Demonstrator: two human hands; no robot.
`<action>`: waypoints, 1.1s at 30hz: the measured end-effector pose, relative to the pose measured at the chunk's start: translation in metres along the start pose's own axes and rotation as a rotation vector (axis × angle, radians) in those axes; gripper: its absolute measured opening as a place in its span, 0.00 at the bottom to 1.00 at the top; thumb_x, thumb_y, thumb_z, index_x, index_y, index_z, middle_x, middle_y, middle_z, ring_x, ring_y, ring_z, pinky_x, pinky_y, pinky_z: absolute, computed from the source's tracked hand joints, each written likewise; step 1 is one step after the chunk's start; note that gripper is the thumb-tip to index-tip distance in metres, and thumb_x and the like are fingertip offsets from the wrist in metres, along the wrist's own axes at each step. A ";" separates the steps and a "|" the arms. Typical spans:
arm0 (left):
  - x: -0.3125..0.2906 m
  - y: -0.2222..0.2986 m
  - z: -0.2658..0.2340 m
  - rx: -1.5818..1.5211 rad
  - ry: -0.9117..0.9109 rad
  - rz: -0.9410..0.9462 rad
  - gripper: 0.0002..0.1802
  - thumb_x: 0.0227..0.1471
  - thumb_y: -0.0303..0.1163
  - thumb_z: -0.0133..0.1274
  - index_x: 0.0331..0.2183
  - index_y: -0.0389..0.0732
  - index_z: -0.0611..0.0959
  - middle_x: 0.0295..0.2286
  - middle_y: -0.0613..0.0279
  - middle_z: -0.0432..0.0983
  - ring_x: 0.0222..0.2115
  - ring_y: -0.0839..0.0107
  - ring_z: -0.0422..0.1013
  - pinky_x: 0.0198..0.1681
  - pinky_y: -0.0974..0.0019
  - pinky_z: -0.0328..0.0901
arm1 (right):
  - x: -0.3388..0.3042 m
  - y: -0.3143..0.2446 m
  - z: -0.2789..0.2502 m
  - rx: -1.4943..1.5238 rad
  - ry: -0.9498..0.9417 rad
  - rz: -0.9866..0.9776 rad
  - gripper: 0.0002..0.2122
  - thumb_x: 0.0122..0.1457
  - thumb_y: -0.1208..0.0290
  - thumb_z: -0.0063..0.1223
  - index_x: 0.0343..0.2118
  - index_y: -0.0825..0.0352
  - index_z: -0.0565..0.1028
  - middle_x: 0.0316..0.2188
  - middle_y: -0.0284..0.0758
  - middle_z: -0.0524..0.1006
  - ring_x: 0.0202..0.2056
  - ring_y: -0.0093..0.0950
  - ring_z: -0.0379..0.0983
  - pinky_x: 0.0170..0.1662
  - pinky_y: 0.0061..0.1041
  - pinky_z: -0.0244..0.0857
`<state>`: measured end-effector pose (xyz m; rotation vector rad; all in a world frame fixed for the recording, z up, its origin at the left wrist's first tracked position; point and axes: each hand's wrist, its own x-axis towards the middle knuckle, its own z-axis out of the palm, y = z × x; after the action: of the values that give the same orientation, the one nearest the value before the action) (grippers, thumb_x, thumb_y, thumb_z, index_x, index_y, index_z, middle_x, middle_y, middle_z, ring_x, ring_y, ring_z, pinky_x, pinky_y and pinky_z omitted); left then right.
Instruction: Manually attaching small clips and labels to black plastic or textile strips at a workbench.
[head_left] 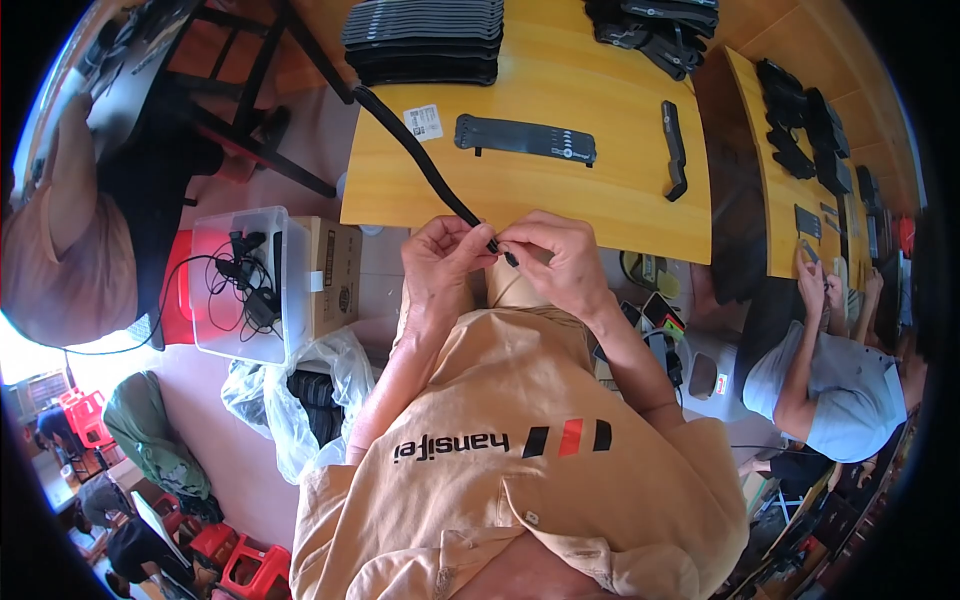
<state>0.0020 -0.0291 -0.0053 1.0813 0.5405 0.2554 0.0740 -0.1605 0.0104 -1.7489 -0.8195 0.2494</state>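
A long black strap (pixel 428 168) slants from the table's left edge down to my hands, its far end near a table corner. My left hand (pixel 440 262) pinches it close to its near end between thumb and fingers. Just beside, my right hand (pixel 562 262) has its fingertips closed on the same end, where a short black tip pokes out below. Beyond my hands, a flat dark grey band (pixel 525 138) with pale markings lies on the yellow wooden table (pixel 440 205). Right of it rests a narrow, bent black strap (pixel 674 150).
A stack of black bands (pixel 422 45) and a black pile (pixel 655 35) sit at the table's back, near a white label (pixel 423 122). Below left are a clear bin (pixel 295 280) of cables, a carton (pixel 335 275) and a plastic bag (pixel 345 365). Co-workers sit on both sides.
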 end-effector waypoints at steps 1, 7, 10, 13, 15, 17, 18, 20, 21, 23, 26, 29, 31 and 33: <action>0.000 -0.001 0.000 0.006 0.005 0.005 0.07 0.47 0.27 0.56 0.26 0.33 0.76 0.21 0.61 0.73 0.21 0.78 0.71 0.26 0.76 0.71 | 0.000 0.000 0.000 -0.018 -0.001 -0.013 0.05 0.46 0.86 0.52 0.27 0.73 0.76 0.24 0.36 0.75 0.25 0.24 0.73 0.28 0.18 0.67; 0.002 -0.006 -0.004 0.045 -0.021 0.020 0.07 0.46 0.26 0.56 0.26 0.33 0.76 0.22 0.61 0.73 0.21 0.78 0.71 0.26 0.75 0.71 | 0.000 0.001 0.000 0.024 -0.022 0.033 0.04 0.45 0.86 0.52 0.26 0.73 0.75 0.24 0.36 0.75 0.25 0.24 0.73 0.29 0.18 0.68; 0.002 -0.007 -0.004 0.042 -0.022 0.012 0.07 0.46 0.26 0.56 0.26 0.32 0.76 0.22 0.61 0.74 0.21 0.78 0.71 0.26 0.75 0.72 | 0.000 0.003 0.000 0.035 -0.037 0.052 0.04 0.45 0.86 0.52 0.26 0.73 0.75 0.24 0.36 0.75 0.25 0.24 0.73 0.29 0.18 0.68; 0.002 -0.006 -0.003 0.032 -0.016 0.006 0.08 0.45 0.24 0.57 0.28 0.30 0.75 0.22 0.59 0.74 0.22 0.78 0.71 0.26 0.77 0.70 | -0.001 0.001 0.002 -0.025 -0.018 0.016 0.03 0.46 0.84 0.52 0.25 0.73 0.74 0.23 0.36 0.73 0.24 0.27 0.73 0.27 0.20 0.68; 0.003 -0.006 -0.001 0.041 -0.003 0.015 0.08 0.45 0.24 0.57 0.28 0.30 0.75 0.23 0.59 0.74 0.22 0.78 0.71 0.26 0.77 0.70 | -0.002 -0.003 0.006 -0.084 0.011 -0.029 0.02 0.46 0.83 0.52 0.25 0.73 0.73 0.21 0.37 0.72 0.22 0.31 0.72 0.26 0.23 0.68; 0.002 -0.005 0.001 0.051 0.012 0.024 0.08 0.45 0.23 0.57 0.28 0.30 0.75 0.23 0.59 0.74 0.22 0.78 0.71 0.26 0.77 0.70 | -0.004 -0.007 0.010 -0.401 0.078 -0.214 0.04 0.44 0.83 0.53 0.24 0.70 0.71 0.20 0.36 0.70 0.22 0.34 0.70 0.24 0.27 0.66; 0.001 -0.005 0.002 0.040 0.018 0.038 0.08 0.45 0.23 0.57 0.28 0.30 0.75 0.23 0.59 0.74 0.23 0.78 0.71 0.26 0.77 0.70 | -0.004 -0.007 0.012 -0.444 0.101 -0.251 0.05 0.43 0.82 0.53 0.23 0.68 0.69 0.21 0.36 0.68 0.22 0.34 0.69 0.24 0.29 0.65; 0.000 -0.004 0.004 0.027 0.021 0.050 0.08 0.45 0.23 0.57 0.28 0.30 0.75 0.23 0.59 0.74 0.23 0.78 0.71 0.26 0.77 0.70 | -0.005 -0.008 0.014 -0.458 0.102 -0.248 0.05 0.43 0.83 0.53 0.24 0.68 0.69 0.21 0.36 0.67 0.23 0.34 0.69 0.23 0.29 0.65; 0.000 -0.004 0.004 0.020 0.024 0.046 0.08 0.45 0.23 0.57 0.28 0.30 0.75 0.23 0.59 0.74 0.23 0.78 0.71 0.26 0.76 0.71 | -0.005 -0.008 0.014 -0.471 0.102 -0.246 0.06 0.43 0.83 0.52 0.24 0.68 0.68 0.21 0.36 0.67 0.23 0.34 0.69 0.23 0.29 0.65; -0.001 -0.004 0.004 0.013 0.027 0.041 0.08 0.45 0.23 0.57 0.28 0.30 0.75 0.23 0.59 0.74 0.23 0.78 0.71 0.26 0.76 0.71 | -0.004 -0.007 0.013 -0.449 0.088 -0.241 0.06 0.43 0.83 0.52 0.24 0.68 0.68 0.21 0.36 0.67 0.23 0.35 0.68 0.23 0.30 0.64; -0.002 -0.005 0.003 -0.002 0.026 0.028 0.08 0.46 0.24 0.57 0.28 0.30 0.75 0.23 0.59 0.74 0.23 0.77 0.71 0.27 0.75 0.71 | -0.002 -0.002 0.012 -0.375 0.065 -0.216 0.06 0.44 0.84 0.50 0.24 0.68 0.67 0.21 0.37 0.66 0.22 0.36 0.68 0.23 0.31 0.63; -0.002 -0.004 -0.001 -0.008 0.004 0.014 0.11 0.47 0.28 0.56 0.29 0.29 0.75 0.23 0.59 0.74 0.22 0.76 0.72 0.26 0.75 0.71 | -0.002 0.002 0.012 -0.268 0.053 -0.162 0.06 0.44 0.84 0.49 0.24 0.69 0.66 0.21 0.38 0.66 0.21 0.37 0.67 0.22 0.31 0.62; -0.002 -0.002 -0.004 0.085 -0.046 -0.040 0.13 0.47 0.32 0.56 0.27 0.29 0.77 0.22 0.59 0.74 0.21 0.77 0.71 0.25 0.75 0.69 | -0.003 0.003 0.013 -0.212 0.048 -0.128 0.06 0.44 0.85 0.49 0.24 0.69 0.66 0.21 0.38 0.66 0.21 0.37 0.67 0.22 0.31 0.62; -0.004 0.003 -0.005 0.245 -0.041 -0.033 0.14 0.47 0.33 0.57 0.25 0.29 0.77 0.20 0.59 0.74 0.20 0.78 0.71 0.24 0.76 0.69 | -0.004 0.004 0.014 -0.158 0.024 -0.068 0.05 0.44 0.85 0.48 0.24 0.69 0.66 0.21 0.39 0.67 0.21 0.36 0.67 0.23 0.29 0.62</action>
<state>-0.0042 -0.0255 -0.0030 1.3112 0.5620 0.1398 0.0643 -0.1528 0.0010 -1.8635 -0.8995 0.1205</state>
